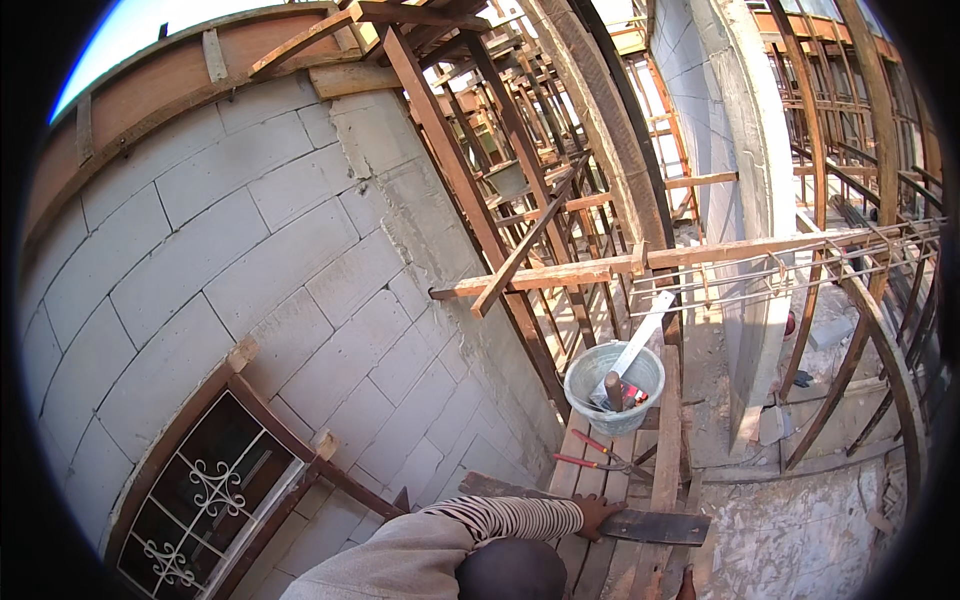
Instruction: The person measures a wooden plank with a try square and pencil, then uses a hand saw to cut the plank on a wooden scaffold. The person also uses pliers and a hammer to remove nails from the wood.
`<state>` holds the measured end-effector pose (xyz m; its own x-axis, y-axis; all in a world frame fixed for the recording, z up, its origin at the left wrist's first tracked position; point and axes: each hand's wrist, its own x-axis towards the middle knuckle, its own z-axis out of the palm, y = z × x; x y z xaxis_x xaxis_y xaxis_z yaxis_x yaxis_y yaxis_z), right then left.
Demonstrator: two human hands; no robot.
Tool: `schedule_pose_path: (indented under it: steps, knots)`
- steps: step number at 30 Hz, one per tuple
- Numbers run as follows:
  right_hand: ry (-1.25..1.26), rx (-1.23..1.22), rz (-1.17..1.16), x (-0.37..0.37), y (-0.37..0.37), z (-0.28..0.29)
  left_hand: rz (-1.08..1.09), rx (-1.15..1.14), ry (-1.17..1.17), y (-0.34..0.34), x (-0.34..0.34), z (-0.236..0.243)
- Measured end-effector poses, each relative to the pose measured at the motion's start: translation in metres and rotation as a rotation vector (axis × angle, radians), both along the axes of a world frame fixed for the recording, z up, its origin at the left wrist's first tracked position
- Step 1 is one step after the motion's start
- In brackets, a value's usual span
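L hand [595, 515] at btm ctr, striped sleeve, on L end of dark board [660, 527]; can't tell if gripping. R hand [686, 586] mostly cut off at btm edge, R of ctr; grip can't tell. Board lies across planks [568, 482], btm ctr. Above it: red-handled tool [594, 464], then bucket [607, 422] w/ white bar [645, 332] sticking out. Block wall [310, 250] at L.

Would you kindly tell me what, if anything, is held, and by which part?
The left hand holds or presses the dark board by its left end; the right hand is too cut off to tell.
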<state>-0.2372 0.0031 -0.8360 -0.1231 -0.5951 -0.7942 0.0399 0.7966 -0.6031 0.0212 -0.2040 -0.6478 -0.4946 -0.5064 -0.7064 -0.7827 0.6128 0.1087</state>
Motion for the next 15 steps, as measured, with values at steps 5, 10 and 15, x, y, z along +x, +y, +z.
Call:
schedule_pose_path:
  steps: [5,10,15]
  knots:
    - [0.036,-0.036,0.01,0.01,-0.009,0.034,0.031,-0.078,-0.026,0.015,0.0,-0.004]
    - [0.064,-0.047,0.014,0.011,-0.015,0.054,0.049,-0.108,0.025,0.018,0.005,-0.011]
    - [0.086,-0.051,0.019,0.011,-0.019,0.062,0.085,-0.116,0.053,0.017,0.007,-0.018]
